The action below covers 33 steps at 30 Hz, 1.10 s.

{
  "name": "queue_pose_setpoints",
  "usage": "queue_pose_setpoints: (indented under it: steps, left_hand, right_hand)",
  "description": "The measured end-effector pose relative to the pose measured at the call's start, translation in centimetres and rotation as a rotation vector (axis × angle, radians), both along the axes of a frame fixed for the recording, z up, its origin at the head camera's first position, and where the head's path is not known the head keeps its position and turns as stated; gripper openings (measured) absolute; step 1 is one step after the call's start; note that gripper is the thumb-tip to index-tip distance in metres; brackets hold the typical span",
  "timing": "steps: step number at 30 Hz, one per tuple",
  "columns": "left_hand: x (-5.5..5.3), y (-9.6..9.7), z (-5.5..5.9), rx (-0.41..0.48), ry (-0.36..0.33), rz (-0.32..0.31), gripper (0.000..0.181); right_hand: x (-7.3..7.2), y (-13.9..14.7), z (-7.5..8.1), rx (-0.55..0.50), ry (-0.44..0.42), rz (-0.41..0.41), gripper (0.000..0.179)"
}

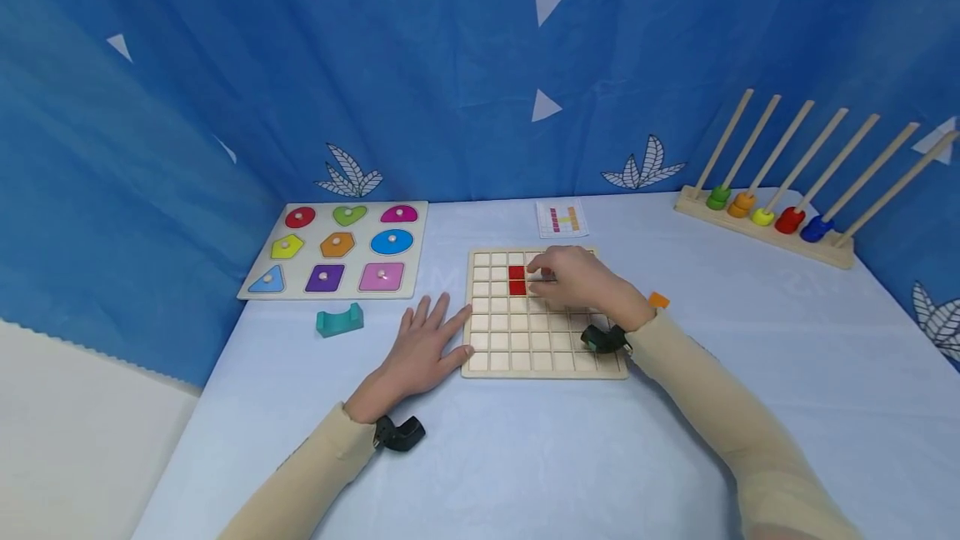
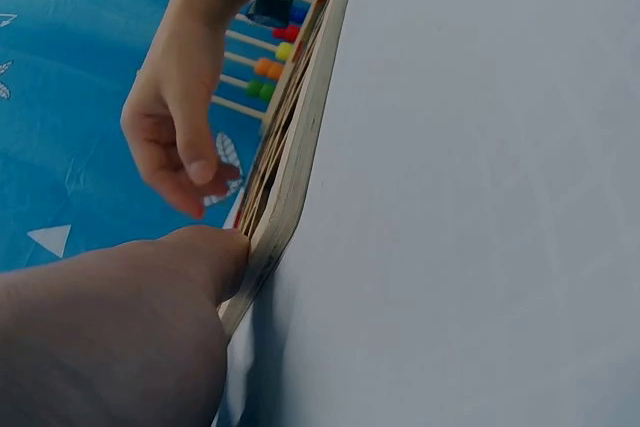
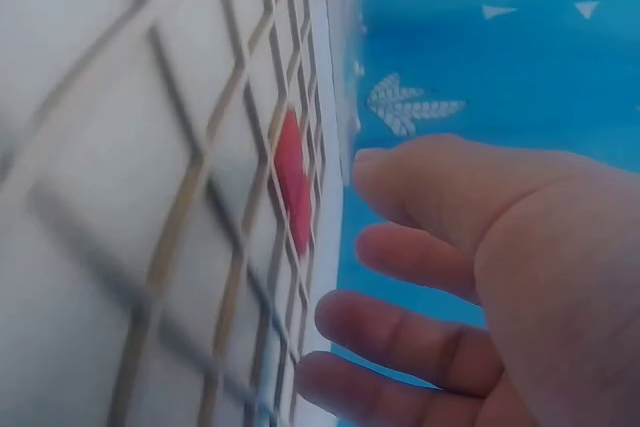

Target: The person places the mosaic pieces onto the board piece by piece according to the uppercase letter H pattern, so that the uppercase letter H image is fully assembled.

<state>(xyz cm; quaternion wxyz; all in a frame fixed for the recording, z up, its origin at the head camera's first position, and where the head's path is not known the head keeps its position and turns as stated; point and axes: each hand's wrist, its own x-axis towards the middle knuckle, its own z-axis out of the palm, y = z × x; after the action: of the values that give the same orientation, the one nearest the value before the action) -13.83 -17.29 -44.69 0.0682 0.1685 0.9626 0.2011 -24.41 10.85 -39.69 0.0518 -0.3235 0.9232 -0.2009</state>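
Note:
A wooden grid board [image 1: 499, 339] lies flat on the table, with two red square tiles [image 1: 517, 281] in one column near its far side. My right hand [image 1: 576, 277] hovers over the board just right of these tiles. In the right wrist view, its thumb and loosely bent fingers [image 3: 395, 327] stand apart with nothing between them. Flat on the table at the board's left edge rests my left hand [image 1: 423, 354], fingers spread. Its thumb [image 2: 205, 257] touches the board's edge in the left wrist view. Part of the board is hidden beneath my right hand.
Behind the board lies a small pattern card [image 1: 562, 219]. A shape puzzle board [image 1: 360, 262] and a teal arched block [image 1: 340, 321] are to the left. An orange piece [image 1: 658, 300] lies beside my right wrist. At the far right stands a wooden peg rack [image 1: 765, 227] with colored rings.

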Motion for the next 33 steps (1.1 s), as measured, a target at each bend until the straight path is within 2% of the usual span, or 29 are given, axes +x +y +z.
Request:
queue_pose_setpoints:
  steps: [16,24,33]
  left_hand:
    - [0.1,-0.3,0.1,-0.01,0.005,-0.003,0.067]
    - [-0.1,-0.4,0.0,-0.016,0.004,-0.004,0.067]
    - [-0.2,-0.4,0.0,-0.01,0.007,-0.007,0.067]
  right_hand:
    - [1.6,7.9,-0.3,0.07,-0.027,-0.181,0.033]
    - [2.2,9.7,-0.8,0.097,-0.067,-0.249,0.036]
    - [2.6,10.6,-1.2,0.091,-0.051,-0.236,0.032]
